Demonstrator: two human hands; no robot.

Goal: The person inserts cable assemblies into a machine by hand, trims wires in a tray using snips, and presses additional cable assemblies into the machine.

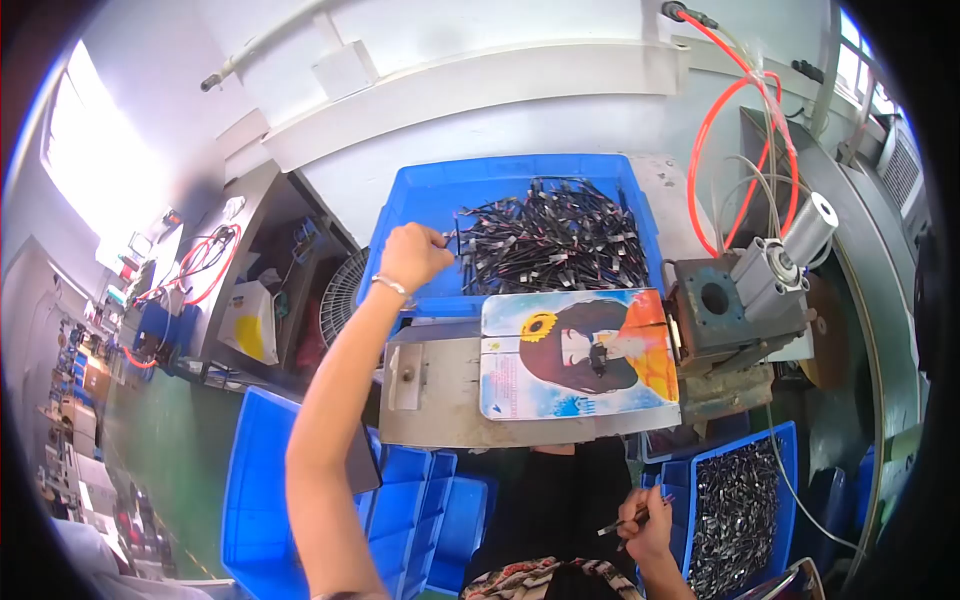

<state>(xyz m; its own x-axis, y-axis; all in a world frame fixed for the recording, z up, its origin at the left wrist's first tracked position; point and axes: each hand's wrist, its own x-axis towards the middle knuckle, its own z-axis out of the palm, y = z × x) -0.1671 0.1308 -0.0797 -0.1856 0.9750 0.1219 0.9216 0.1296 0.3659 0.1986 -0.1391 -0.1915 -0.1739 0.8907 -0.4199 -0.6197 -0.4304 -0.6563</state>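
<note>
My left hand [413, 262], with a bracelet at the wrist, is over the left part of a blue bin [415, 190]. Its fingers are pinched together at the edge of a pile of short black cables [550, 235] with pale metallic ends. What the fingertips hold, if anything, is too small to make out. Low at the right, beside my lap, my right hand [648, 525] is closed around a few short black cables [612, 528] that stick out to the left. Next to it stands a second blue bin [790, 470] full of similar dark pieces [735, 515].
A picture-covered board [580, 355] lies on the metal bench [430, 425] before me. At its right is a machine block with a pneumatic cylinder [780, 265] and orange hose [692, 160]. Blue bins [260, 480] stand at lower left, near a fan [345, 295].
</note>
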